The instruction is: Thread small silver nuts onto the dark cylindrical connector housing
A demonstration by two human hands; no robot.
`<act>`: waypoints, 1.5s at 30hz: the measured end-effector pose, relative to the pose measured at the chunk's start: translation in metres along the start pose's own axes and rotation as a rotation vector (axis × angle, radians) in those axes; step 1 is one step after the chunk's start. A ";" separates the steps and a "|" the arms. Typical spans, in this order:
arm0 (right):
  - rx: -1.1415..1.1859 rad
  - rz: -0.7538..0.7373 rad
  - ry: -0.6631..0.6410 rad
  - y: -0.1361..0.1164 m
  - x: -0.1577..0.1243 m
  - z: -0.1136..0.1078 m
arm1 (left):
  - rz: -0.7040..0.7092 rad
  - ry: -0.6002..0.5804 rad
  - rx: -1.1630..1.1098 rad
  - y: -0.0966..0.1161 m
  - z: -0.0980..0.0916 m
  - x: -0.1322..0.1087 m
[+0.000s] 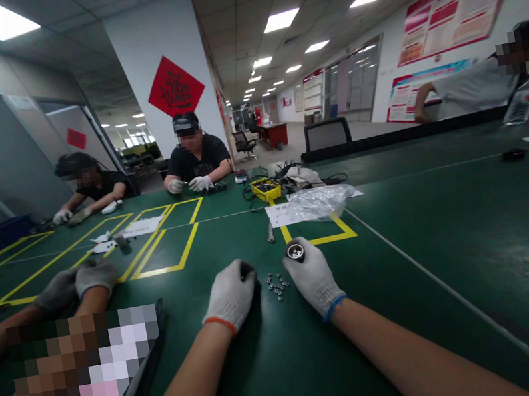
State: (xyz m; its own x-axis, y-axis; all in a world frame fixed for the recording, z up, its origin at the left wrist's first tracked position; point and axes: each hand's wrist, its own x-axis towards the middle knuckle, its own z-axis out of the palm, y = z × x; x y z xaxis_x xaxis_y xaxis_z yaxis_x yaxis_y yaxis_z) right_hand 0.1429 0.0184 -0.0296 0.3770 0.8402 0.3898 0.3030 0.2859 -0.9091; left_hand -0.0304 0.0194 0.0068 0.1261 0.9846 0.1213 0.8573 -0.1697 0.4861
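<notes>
My left hand point(232, 292), in a white knit glove with an orange cuff, rests on the green table with its fingers curled round a small dark part I cannot make out. My right hand point(310, 275), in a white glove with a blue cuff, grips a small round dark metal part point(296, 251) with a shiny centre, held upright at the fingertips. Between the two hands lie several small metal nuts point(277, 284) scattered on the table top.
A co-worker's gloved hands point(78, 283) rest on the table at my left. Two seated people work at the far left end. A clear plastic bag point(319, 202), white paper, a yellow tool point(266, 189) with cables and a metal pin point(270, 232) lie beyond my hands. Yellow tape marks boxes on the table.
</notes>
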 end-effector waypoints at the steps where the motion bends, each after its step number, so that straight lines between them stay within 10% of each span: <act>1: -0.008 -0.013 -0.003 0.001 0.000 0.001 | -0.006 0.024 -0.064 0.001 0.003 0.000; 12: -0.007 -0.263 -0.156 -0.006 -0.011 0.001 | 0.238 0.172 -0.742 0.021 0.000 -0.017; 45: -0.243 -0.350 -0.275 -0.017 -0.020 0.002 | 0.143 0.153 -0.538 0.038 0.010 -0.028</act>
State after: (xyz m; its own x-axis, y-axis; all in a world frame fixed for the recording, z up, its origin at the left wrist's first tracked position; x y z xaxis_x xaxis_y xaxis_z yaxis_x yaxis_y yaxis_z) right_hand 0.1284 -0.0026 -0.0227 -0.0179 0.8130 0.5820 0.5776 0.4836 -0.6577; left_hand 0.0033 -0.0143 0.0131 0.1141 0.9395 0.3229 0.4573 -0.3382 0.8225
